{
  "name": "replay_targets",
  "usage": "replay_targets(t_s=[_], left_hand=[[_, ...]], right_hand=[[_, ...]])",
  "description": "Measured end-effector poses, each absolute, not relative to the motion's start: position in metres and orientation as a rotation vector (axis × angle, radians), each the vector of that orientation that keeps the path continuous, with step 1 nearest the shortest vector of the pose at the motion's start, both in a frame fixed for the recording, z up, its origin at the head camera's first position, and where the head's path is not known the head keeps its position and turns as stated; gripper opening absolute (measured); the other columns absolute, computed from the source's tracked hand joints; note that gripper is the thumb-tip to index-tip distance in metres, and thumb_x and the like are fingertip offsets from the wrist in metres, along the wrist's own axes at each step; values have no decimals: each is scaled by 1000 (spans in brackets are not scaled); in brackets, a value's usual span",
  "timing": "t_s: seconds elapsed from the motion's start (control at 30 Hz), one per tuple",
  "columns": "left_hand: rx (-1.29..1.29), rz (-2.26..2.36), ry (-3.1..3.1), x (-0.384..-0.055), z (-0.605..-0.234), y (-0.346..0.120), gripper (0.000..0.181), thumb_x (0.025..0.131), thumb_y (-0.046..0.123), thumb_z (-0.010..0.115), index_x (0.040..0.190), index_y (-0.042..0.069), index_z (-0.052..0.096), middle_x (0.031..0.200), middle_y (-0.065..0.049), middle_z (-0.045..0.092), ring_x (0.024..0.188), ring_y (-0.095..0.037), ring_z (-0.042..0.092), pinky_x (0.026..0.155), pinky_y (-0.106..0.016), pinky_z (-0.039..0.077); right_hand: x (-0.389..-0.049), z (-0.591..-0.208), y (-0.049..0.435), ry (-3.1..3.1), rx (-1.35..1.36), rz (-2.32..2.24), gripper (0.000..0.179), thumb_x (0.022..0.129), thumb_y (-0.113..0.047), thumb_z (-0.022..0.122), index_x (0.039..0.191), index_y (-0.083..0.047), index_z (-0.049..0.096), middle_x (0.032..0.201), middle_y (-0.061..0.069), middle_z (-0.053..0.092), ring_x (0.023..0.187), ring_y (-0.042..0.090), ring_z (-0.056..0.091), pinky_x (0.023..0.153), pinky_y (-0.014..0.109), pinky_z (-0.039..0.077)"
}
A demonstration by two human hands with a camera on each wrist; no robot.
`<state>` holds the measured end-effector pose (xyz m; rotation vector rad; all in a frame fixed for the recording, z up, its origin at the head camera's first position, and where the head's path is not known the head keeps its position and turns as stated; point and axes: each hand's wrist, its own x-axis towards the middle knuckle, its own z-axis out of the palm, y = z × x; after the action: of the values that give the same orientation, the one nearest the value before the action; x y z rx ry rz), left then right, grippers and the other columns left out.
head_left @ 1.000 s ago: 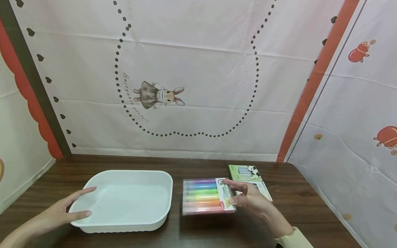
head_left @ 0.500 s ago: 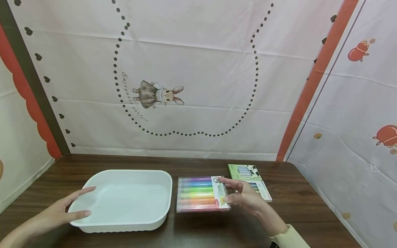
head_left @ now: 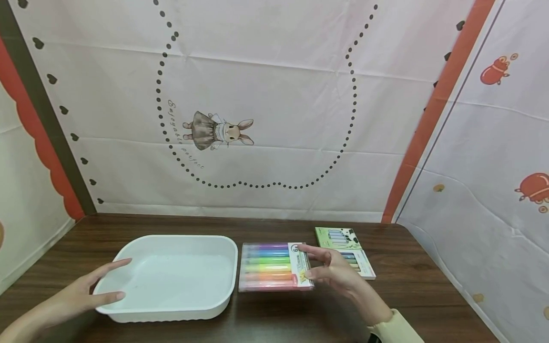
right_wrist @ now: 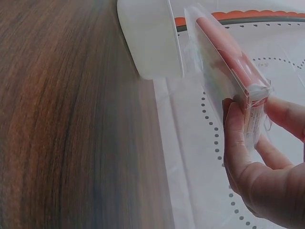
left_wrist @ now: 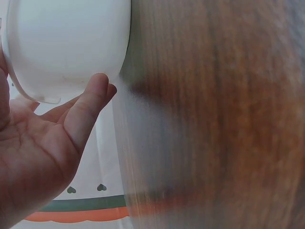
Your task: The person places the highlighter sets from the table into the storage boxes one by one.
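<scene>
My right hand [head_left: 336, 272] pinches the labelled right end of a clear pack of highlighters [head_left: 268, 267], in several rainbow colours. The pack hangs above the table, just right of a white plastic tray [head_left: 229, 290]. In the right wrist view, the thumb and fingers [right_wrist: 236, 131] sit on opposite faces of the pack [right_wrist: 228, 52], and the tray [right_wrist: 152, 38] lies beyond it. My left hand [head_left: 81, 290] grips the tray's left end, with two digits reaching over the rim. The left wrist view shows digits of the left hand [left_wrist: 43, 148] against the tray's outer wall [left_wrist: 71, 43].
A green and white box [head_left: 339, 238] with a window showing coloured pens lies behind my right hand. Everything stands on a dark wooden table [head_left: 274, 319]. Printed cloth [head_left: 274, 119] hangs along the back and sides.
My right hand has carried the pack of highlighters left, closer to the tray. The left hand and the tray stay where they were.
</scene>
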<state>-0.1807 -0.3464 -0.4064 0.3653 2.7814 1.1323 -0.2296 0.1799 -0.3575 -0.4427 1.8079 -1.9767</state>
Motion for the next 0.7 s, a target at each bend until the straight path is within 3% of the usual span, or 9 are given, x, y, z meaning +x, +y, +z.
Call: replay_targets(t_s=[0.17,0.3,0.5,0.7], left_hand=[[372,1128,2781,-182,-407,-347,60,91,20,56,142,13,26,137,-35,23,97,21,27,70,-29,44],[377,1142,2770,-181,-408,-347,61,91,21,56,142,11,25,137,-35,22,95,21,27,73,-46,44],[386,1140,2775,-181,-407,-346,61,91,20,56,143,12,25,137,-35,23,97,19,30,70,-29,44],[372,1129,2777,-180,-405,-345,61,91,21,56,142,11,25,136,-35,24,96,19,31,70,-35,44]], right_hand=[[-230,-357,176,1807,-442,-1978,69,73,5,66,134,11,34,120,21,39,87,18,56,70,26,50],[-231,-357,173,1806,-437,-1984,69,72,5,66,133,11,35,122,21,39,87,18,55,69,26,50],[-231,-357,169,1811,-440,-1981,68,72,5,64,134,9,35,116,20,40,86,18,55,69,26,50],[-232,-357,165,1803,-425,-1987,67,72,5,65,133,8,37,115,20,41,86,18,55,68,26,51]])
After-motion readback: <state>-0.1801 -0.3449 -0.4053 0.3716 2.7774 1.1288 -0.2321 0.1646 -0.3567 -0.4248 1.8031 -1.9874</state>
